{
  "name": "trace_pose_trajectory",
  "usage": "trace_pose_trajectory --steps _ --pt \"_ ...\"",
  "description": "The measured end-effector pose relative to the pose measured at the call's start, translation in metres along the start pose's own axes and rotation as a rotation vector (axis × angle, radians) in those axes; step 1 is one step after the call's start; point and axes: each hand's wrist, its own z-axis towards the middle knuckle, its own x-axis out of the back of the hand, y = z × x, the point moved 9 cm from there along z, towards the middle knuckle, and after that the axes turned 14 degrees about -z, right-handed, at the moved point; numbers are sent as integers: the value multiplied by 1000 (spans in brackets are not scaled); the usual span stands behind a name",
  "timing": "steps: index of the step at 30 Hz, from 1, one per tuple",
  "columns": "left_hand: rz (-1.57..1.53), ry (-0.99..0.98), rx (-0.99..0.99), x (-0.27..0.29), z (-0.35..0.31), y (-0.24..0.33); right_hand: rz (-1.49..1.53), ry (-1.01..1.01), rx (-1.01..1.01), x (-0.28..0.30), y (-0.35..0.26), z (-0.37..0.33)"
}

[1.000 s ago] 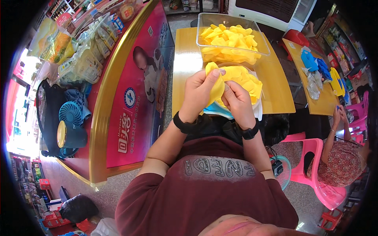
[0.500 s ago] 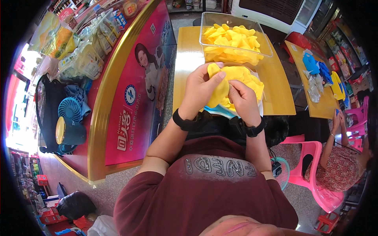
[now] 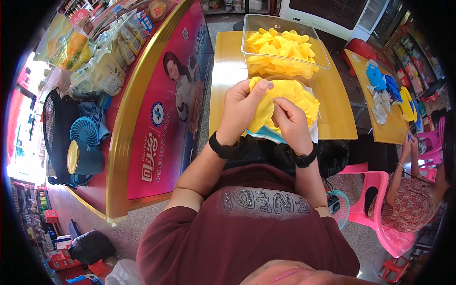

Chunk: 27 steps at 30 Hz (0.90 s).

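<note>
A limp yellow fabric-like piece (image 3: pixel 260 115) hangs between my hands over the near edge of the table. My left hand (image 3: pixel 241 108) is closed on its upper part, the thumb pressed on top. The thumb and fingertips of my right hand (image 3: pixel 291 124) pinch together at the piece's right edge; any small thing inside that pinch is hidden. Right behind my hands lies a heap of similar yellow pieces (image 3: pixel 301 100), on something round and pale with blue showing below it. Farther back stands a clear plastic bin (image 3: pixel 317 46) holding many loose yellow pieces (image 3: pixel 280 45).
The wooden table (image 3: pixel 338 111) carries the bin and heap. To the left rises a pink counter (image 3: pixel 156 137) with gold trim. At right are a pink plastic chair (image 3: pixel 375 190), a second table (image 3: pixel 387 128) with blue and yellow items, and another person's hands (image 3: pixel 409 146).
The yellow piece has turned slightly in my grip, its top now folded under my left thumb. My right fingers have shifted a little left and down along its edge.
</note>
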Motion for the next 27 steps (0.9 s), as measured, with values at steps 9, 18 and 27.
trace_pose_trajectory --steps 9,18,27 --pt "30 -49 35 -9 -3 1 128 -37 -10 -11 5 -1" --pt "87 1 -137 -3 4 8 316 -95 -159 -14 3 -3" --pt "807 -590 -668 -46 -17 51 47 -159 -60 -10 13 3"
